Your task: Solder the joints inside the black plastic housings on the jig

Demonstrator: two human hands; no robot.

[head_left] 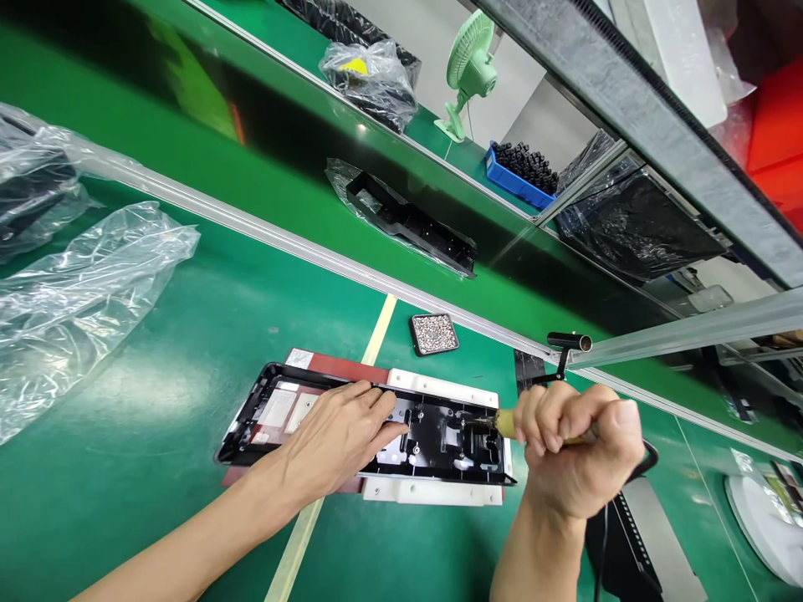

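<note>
A long black plastic housing [432, 439] lies open side up on a fixture with a red-brown board [326, 365] and white side blocks [439, 386]. Across its middle lies my left hand [351, 426], fingers bent at the far rim and thumb inside, gripping it. In my right hand [577, 443], closed in a fist, is a yellow-handled tool [505, 423]; its dark shaft points into the housing's right end. The fist hides most of the handle, and the exact kind of tool cannot be made out. Behind the fixture sits a small tray [435, 334] of tiny metallic pieces.
Clear plastic bags [94, 293] cover the left side. Past a metal rail, another black part [411, 221] rests on plastic. A black tubular holder [569, 341] stands near my right hand. Farther back are a green fan [470, 67] and a blue bin [518, 180].
</note>
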